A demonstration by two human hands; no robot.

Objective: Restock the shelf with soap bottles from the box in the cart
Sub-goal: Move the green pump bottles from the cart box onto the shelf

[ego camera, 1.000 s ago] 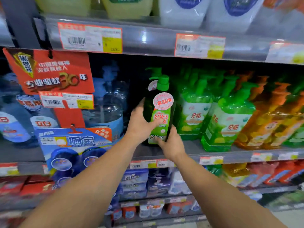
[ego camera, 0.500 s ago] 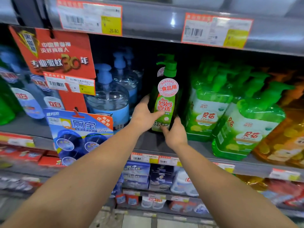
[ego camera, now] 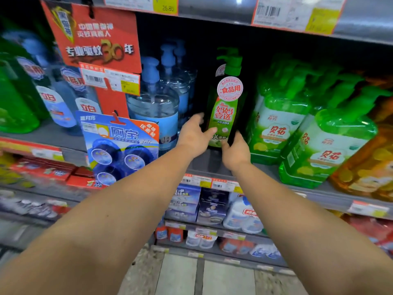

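A dark green soap bottle [ego camera: 225,107] with a green pump and a round pink sticker stands upright on the middle shelf [ego camera: 204,165]. A second bottle of the same kind shows just behind it. My left hand [ego camera: 194,136] wraps the bottle's lower left side, thumb across the front label. My right hand [ego camera: 235,152] holds its lower right edge near the base. The cart and its box are out of view.
Clear blue pump bottles [ego camera: 156,103] stand left of the gap, light green pump bottles [ego camera: 282,124] and orange ones [ego camera: 370,167] to the right. A red hanging sign [ego camera: 95,37] and a blue blister pack [ego camera: 121,145] hang at the left. Lower shelves hold small packs.
The view has moved closer and lower. Both hands stay on the bottle at its place on the shelf; the left hand has slid slightly down its side.
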